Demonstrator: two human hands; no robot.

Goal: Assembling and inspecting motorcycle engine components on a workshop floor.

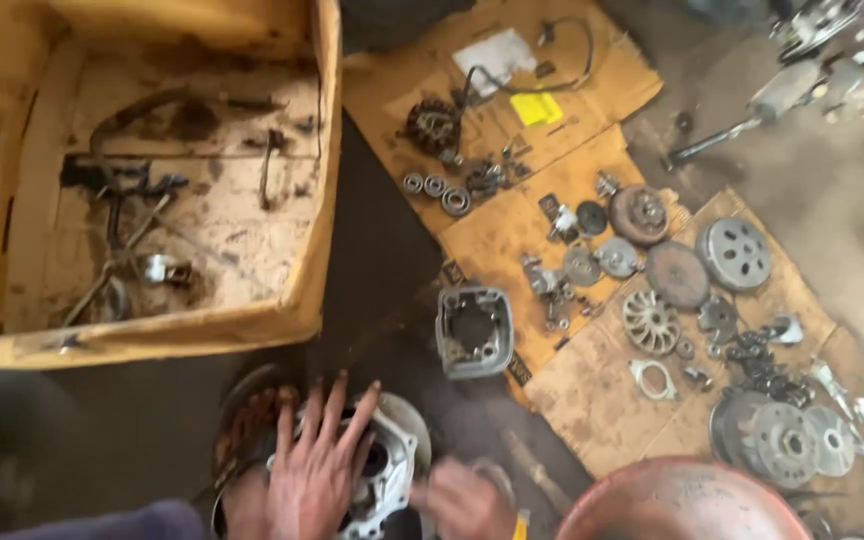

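Note:
My left hand (317,465) lies flat with fingers spread on a grey metal engine casing (387,470) that rests at the bottom of the view, near a sandalled foot (249,430). My right hand (462,500) is blurred beside the casing's right edge, its fingers curled; I cannot tell whether it holds anything. A grey cylinder block (472,332) stands on the dark floor just above both hands.
A large yellow box (317,230) with greasy tools fills the upper left. Cardboard sheets (592,390) on the right carry bearings (437,187), gears, clutch discs (677,273) and several small parts. A red round vessel (682,500) sits at the bottom right.

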